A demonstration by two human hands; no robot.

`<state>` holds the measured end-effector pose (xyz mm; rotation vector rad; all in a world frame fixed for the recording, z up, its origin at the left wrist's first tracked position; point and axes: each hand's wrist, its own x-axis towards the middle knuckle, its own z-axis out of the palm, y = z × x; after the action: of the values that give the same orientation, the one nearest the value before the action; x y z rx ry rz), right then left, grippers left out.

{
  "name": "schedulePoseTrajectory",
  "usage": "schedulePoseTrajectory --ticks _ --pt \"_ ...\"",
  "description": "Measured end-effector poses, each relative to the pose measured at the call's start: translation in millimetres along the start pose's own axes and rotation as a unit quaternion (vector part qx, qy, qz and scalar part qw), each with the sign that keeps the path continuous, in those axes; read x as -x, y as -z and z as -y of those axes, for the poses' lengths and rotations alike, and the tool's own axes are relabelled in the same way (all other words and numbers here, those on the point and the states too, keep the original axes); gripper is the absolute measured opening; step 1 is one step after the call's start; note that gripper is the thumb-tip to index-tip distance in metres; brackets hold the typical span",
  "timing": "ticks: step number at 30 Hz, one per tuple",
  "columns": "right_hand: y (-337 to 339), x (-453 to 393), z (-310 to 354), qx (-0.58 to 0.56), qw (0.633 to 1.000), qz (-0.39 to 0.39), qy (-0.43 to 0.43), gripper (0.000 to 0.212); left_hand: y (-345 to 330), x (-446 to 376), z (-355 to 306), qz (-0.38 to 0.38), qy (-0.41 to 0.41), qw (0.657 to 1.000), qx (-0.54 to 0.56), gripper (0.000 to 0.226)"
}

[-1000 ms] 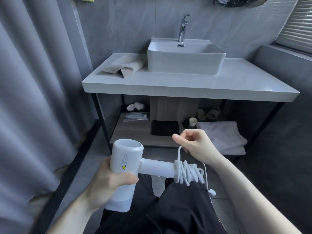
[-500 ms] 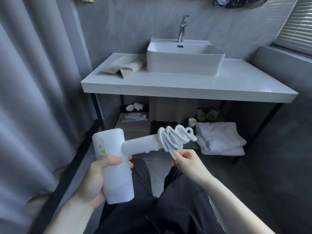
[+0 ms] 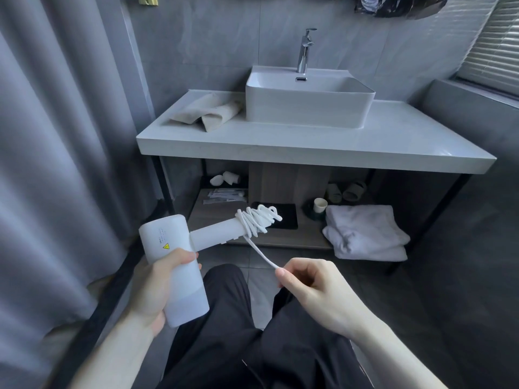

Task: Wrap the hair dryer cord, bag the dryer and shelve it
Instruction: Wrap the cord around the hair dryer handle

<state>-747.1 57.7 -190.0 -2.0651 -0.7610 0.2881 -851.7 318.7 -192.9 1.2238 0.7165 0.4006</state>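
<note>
Left hand [image 3: 157, 287] grips the hair dryer [image 3: 175, 265] (yellow warning triangle, print unreadable); right hand [image 3: 311, 287] pinches its cord [image 3: 259, 252].

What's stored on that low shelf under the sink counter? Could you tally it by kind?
Folded white towels: 1 stack
Grey-green slippers: 2
White paper cup: 1
Flat black mat: 1
Small white rolled items at the back left: 2
Flat white sachets: a small pile, too small to count
Total: 7, plus the sachets
</note>
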Motion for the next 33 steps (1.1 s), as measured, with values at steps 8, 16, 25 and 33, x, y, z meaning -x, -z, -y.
schedulePoseTrajectory --ticks 8,16,25,33 --pt "10.2 5.2 19.6 -0.002 0.999 -0.027 0.041 0.039 -0.2 -2.7 10.0 -0.038 -0.049 0.994 -0.089 0.047" --pt "15.8 -0.3 27.2 -0.018 0.998 -0.033 0.054 0.033 -6.0 7.4 12.1 0.007 -0.092 0.979 -0.180 0.034" --pt "33.9 -22.3 22.9 0.004 0.997 -0.064 0.042 0.026 -6.5 16.5 18.2 0.115 -0.114 0.955 -0.249 0.037" --pt "49.0 -50.1 -0.2 -0.041 0.993 -0.107 0.016 0.030 -6.9 25.7 8.5 0.204 -0.103 0.946 -0.229 0.025"
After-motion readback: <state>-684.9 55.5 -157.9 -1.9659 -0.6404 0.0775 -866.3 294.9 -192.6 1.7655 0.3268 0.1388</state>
